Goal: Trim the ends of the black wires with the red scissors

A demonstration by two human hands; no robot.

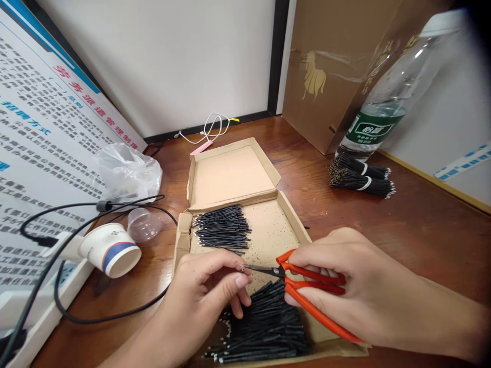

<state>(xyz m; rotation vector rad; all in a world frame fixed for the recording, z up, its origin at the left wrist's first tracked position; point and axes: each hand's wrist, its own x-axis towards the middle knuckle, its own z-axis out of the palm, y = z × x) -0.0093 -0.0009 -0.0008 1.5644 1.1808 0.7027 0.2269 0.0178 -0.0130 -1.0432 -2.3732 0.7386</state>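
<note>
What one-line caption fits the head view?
Right hand holds red-handled scissors pointed at the left hand over an open cardboard box bearing two heaps of black wires.

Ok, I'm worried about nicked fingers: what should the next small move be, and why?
Perhaps ease the left hand slightly back before squeezing the scissors: the right hand holds them with blade tips close by the left fingers, which seem to pinch something small and dark.
</note>
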